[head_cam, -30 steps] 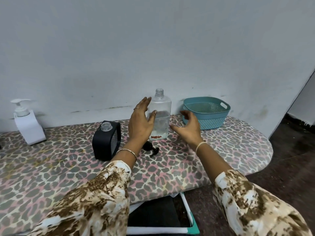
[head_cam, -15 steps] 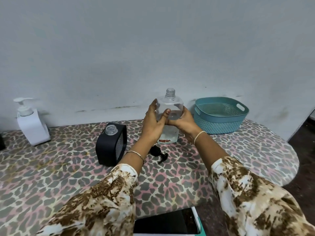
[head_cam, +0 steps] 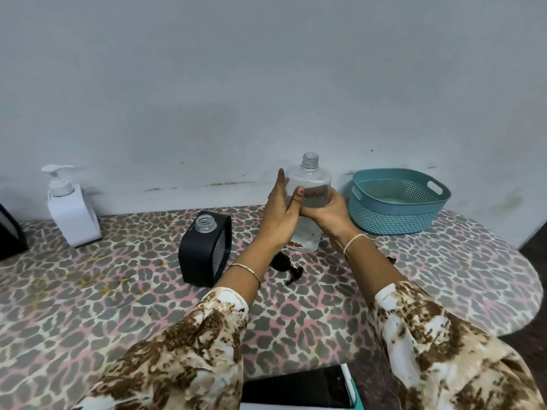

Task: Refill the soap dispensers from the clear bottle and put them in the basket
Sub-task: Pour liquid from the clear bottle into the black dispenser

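Left hand + right hand grip clear bottle (cap off); black dispenser open, unpoured; basket holds none.

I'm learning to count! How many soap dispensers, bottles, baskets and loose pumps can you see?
Dispensers: 2 (white dispenser, black dispenser)
Bottle: 1
Basket: 1
Loose pump: 1
Total: 5
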